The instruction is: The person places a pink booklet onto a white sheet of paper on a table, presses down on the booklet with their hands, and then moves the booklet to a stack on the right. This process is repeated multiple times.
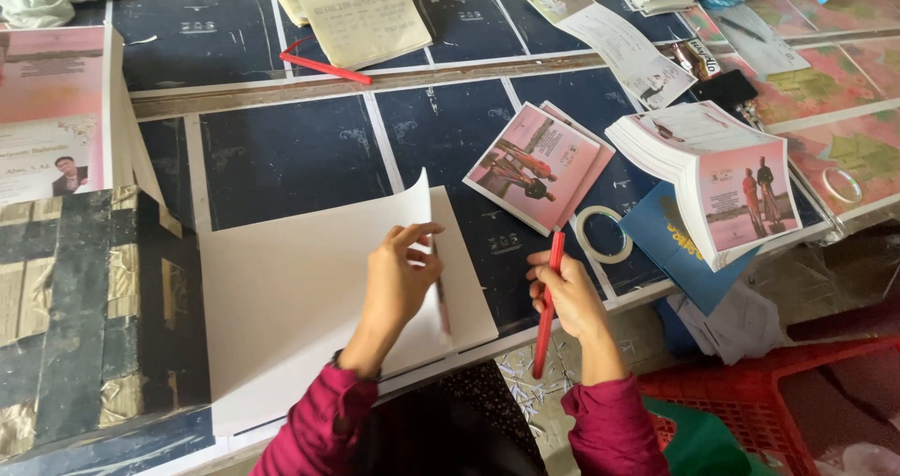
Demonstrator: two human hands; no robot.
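A: L hand (401, 279)?
B: Fingers pinching the lifted edge of a white sheet (309, 279), which lies on the dark tabletop (281, 153) w/ one corner curled up.
A: R hand (567, 298)?
B: Closed round a red tool (548, 298), held upright just right of the sheet. Tape roll (603, 234) & printed cards (536, 165) nearby.

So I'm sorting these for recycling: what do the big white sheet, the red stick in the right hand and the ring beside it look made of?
The white sheet looks like thick matte paper or thin card: the left hand bends its edge up in a smooth curve. The red stick in the right hand seems to be smooth plastic, though that is uncertain. The ring looks like a clear tape roll, pale and translucent.
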